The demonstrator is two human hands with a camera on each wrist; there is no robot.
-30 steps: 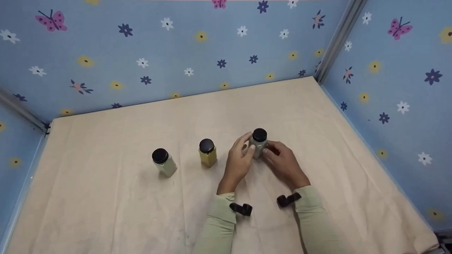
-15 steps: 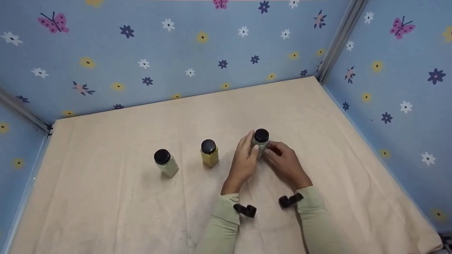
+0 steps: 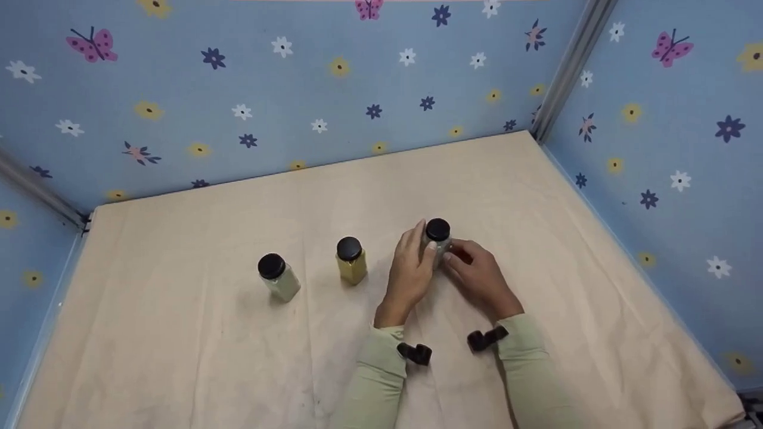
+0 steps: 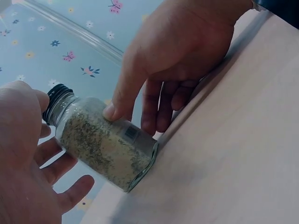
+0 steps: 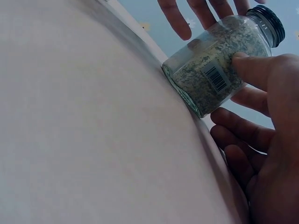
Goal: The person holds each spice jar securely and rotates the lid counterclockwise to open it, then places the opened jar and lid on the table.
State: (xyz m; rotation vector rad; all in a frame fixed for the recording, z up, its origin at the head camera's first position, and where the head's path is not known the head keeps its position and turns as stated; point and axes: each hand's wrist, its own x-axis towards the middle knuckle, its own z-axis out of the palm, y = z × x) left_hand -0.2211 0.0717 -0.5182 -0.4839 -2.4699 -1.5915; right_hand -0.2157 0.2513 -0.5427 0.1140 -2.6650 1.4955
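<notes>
A clear glass spice jar with a black screw cap stands upright on the cloth, filled with speckled grey-green flakes. Its small barcode label faces the right palm. My left hand holds the jar from the left, thumb in front near the neck and fingers behind; some of those fingers stand off the glass in the left wrist view. From the right, my right hand pinches the jar's body, with the thumb on the glass and the lower fingers curled close to the cloth.
Left of the hands stands a black-capped jar of yellow contents, and farther left one of pale green contents. Beige cloth covers the table. Blue flowered panels wall in the back and sides.
My left hand has shifted slightly right around the jar. My right hand keeps its pinch, and all three jars stay in place while the head view sways a little.
</notes>
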